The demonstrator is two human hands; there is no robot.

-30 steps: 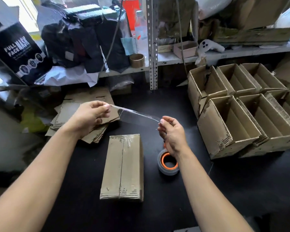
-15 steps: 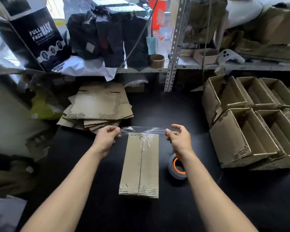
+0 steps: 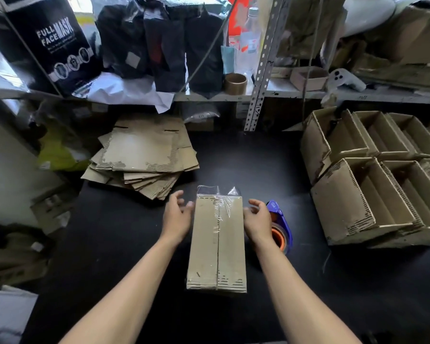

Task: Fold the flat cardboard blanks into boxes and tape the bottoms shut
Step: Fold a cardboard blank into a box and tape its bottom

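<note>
The box lies bottom-up on the black worktop, clear tape across its far end, hard to trace. Both hands flank that end, loose and holding nothing: left hand just left, right hand right, half covering the dispenser. Blanks lie far left; finished boxes, cut off, right.

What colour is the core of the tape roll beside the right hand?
Orange, inside a blue dispenser; the tape roll shows best in the head view, partly behind the right hand.
</note>
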